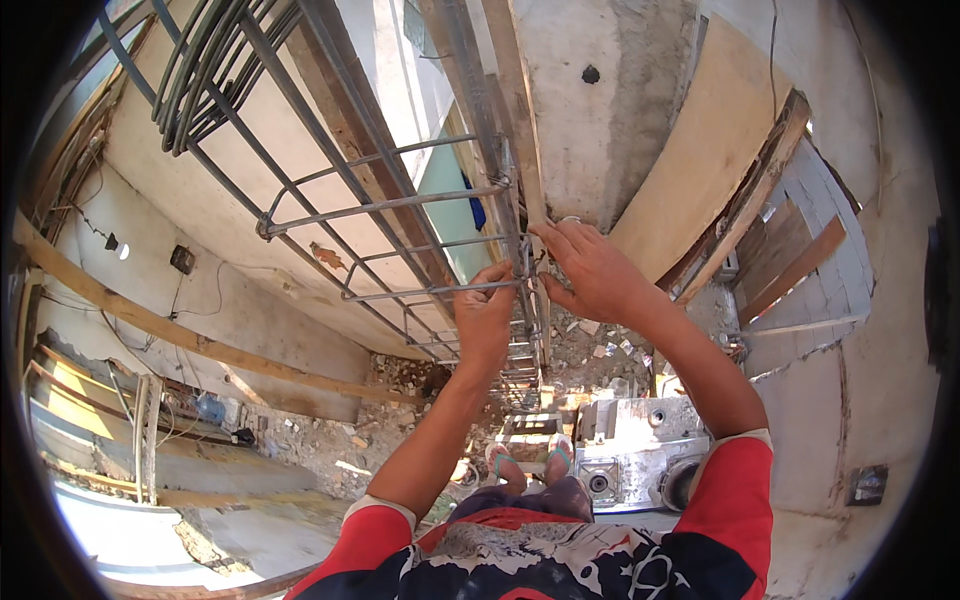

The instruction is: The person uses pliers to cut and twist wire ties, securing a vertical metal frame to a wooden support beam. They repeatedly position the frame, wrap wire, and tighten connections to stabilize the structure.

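Note:
A tall cage of steel reinforcing bars stands in front of me, with square stirrups crossing its long bars. My left hand is closed on a stirrup near the cage's right corner, its thumb and fingers around the rod. Just to the right, my right hand is at the same corner bar, its fingers bent and its thumb below them. Whatever lies between those fingers is too small or hidden to name. Beside the corner bar rises a narrow wooden post.
Coiled steel bars hang at the upper left. A plywood panel leans at the right. Below me are my sandalled feet, a dirty white appliance with round openings and rubble. A long timber crosses at left.

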Demonstrator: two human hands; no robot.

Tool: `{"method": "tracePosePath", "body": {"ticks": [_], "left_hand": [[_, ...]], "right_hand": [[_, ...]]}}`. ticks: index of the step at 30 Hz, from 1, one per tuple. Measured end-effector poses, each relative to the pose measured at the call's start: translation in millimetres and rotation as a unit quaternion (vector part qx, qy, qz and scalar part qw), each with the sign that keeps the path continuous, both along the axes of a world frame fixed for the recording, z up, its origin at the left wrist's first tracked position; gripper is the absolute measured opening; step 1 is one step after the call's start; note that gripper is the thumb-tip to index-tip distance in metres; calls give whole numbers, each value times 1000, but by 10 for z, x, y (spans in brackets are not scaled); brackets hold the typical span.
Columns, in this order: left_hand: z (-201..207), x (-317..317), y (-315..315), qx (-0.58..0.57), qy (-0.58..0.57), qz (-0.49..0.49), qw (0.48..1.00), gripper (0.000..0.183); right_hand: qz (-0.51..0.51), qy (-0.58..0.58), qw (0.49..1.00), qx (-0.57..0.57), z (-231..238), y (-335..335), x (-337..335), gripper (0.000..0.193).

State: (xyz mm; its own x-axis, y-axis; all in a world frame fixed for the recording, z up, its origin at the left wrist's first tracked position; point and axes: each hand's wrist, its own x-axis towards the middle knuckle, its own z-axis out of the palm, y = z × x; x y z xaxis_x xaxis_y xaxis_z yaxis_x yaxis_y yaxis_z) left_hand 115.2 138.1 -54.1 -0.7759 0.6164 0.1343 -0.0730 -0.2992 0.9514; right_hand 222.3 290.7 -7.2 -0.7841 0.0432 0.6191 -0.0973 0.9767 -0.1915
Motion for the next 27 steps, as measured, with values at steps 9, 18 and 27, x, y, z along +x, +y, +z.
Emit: {"method": "tracePosePath", "body": {"ticks": [9,18,27], "left_hand": [[-55,-99,3,-9,2,-37,999,27],[18,-207,227,139,-23,-71,987,35],[-98,-187,284,140,-28,-62,988,36]], "right_hand": [[-26,130,990,53,-83,46,-118,71],[23,168,982,87,4,269,-173,42],[19,169,983,67,-215,235,-235,45]]}}
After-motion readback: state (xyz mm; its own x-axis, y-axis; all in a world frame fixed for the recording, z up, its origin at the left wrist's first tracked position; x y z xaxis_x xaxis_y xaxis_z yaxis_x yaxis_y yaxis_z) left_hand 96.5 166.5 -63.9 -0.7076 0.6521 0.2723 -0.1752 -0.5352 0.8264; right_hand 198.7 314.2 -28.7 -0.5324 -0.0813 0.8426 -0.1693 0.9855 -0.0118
